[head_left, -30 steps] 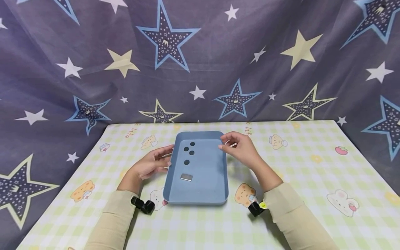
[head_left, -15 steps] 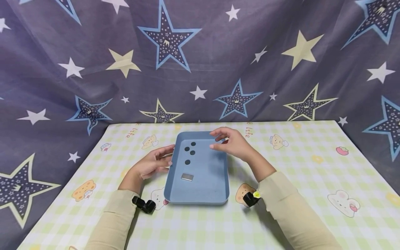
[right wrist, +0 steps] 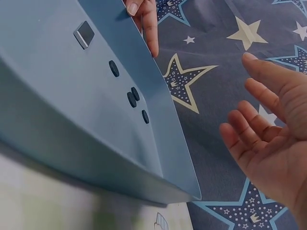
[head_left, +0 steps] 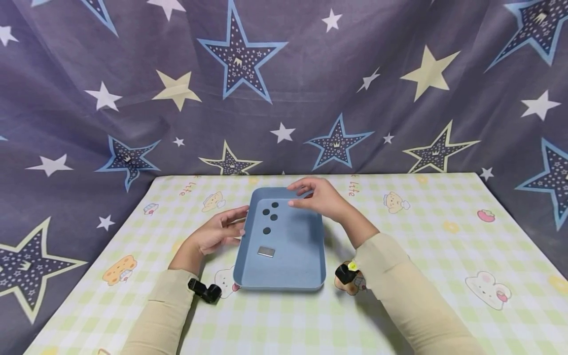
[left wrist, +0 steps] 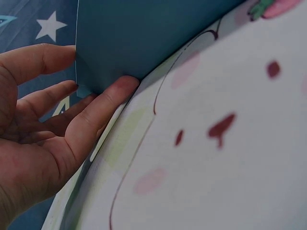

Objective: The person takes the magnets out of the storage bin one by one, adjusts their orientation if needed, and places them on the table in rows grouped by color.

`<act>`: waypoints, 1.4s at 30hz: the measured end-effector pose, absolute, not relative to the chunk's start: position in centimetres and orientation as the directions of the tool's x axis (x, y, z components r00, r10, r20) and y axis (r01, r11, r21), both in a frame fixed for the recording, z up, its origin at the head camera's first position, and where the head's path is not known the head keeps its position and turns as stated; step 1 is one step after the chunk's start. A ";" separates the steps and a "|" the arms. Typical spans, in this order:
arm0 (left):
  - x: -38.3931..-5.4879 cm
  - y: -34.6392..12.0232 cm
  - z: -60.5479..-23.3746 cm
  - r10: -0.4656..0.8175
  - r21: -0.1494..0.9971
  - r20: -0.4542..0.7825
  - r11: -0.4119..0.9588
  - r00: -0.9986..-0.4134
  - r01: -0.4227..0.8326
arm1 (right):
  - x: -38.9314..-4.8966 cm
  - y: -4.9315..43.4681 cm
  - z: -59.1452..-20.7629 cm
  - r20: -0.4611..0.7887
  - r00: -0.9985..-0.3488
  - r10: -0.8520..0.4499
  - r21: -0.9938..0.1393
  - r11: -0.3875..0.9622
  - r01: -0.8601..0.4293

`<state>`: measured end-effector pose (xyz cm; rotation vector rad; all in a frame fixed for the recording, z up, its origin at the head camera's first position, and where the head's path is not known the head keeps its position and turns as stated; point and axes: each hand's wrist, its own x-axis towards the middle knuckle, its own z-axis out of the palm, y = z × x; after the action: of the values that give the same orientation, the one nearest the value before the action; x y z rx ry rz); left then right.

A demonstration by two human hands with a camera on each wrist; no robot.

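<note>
A blue rectangular tray (head_left: 290, 287) lies on the table, holding several small black discs (head_left: 266, 230) and a silver rectangular block (head_left: 266, 252), all on its left half. My left hand (head_left: 216, 233) touches the outside of the tray's left wall with fairly straight fingers, and in the left wrist view its fingertips (left wrist: 127, 85) meet that wall low down. Above the tray's far right part hovers my right hand (head_left: 323, 198), fingers spread and relaxed, thumb apart from the index finger. Nothing shows between the fingers of the right hand (right wrist: 278, 120) in the right wrist view.
The table wears a green-and-white checked cloth (head_left: 421, 276) with cartoon prints. Behind its far edge hangs a dark curtain (head_left: 284, 108) with stars. Small black cameras (head_left: 204, 291) are strapped at both wrists.
My right hand has moved left from the tray's right rim to above its far part. The left hand, the tray, the discs and the block have stayed in place.
</note>
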<state>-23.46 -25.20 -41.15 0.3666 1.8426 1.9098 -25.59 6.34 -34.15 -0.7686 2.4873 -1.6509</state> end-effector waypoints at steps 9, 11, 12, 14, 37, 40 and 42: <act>-23.4 -25.2 -41.2 0.500 0.990 -0.120 0.002 -0.857 -0.138 | -26.1 5.0 -34.3 0.228 -0.873 -0.431 -0.896 0.257 -0.361; -23.5 -25.2 -41.2 0.500 0.991 -0.119 0.001 -0.858 -0.137 | -26.3 4.6 -34.5 0.231 -0.868 -0.439 -0.902 0.238 -0.361; -23.5 -25.2 -41.2 0.501 0.990 -0.119 0.000 -0.857 -0.138 | -26.4 4.5 -34.6 0.229 -0.866 -0.444 -0.906 0.227 -0.357; -23.5 -25.2 -41.1 0.500 0.990 -0.122 0.004 -0.857 -0.139 | -26.4 4.2 -34.7 0.224 -0.862 -0.455 -0.911 0.217 -0.351; -23.6 -25.4 -41.1 0.511 0.991 -0.116 0.004 -0.852 -0.133 | -27.3 1.6 -35.9 0.167 -0.814 -0.557 -0.924 0.199 -0.326; -23.6 -25.4 -41.0 0.512 0.991 -0.118 0.006 -0.851 -0.134 | -27.3 1.4 -36.1 0.133 -0.777 -0.615 -0.932 0.189 -0.309; -23.5 -25.4 -40.9 0.517 0.991 -0.117 0.005 -0.848 -0.134 | -27.3 1.2 -36.2 0.109 -0.746 -0.657 -0.936 0.184 -0.299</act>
<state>-23.53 -25.35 -40.89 0.3924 1.8341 1.8948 -27.33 1.20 -36.24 -0.9074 2.1472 -1.5812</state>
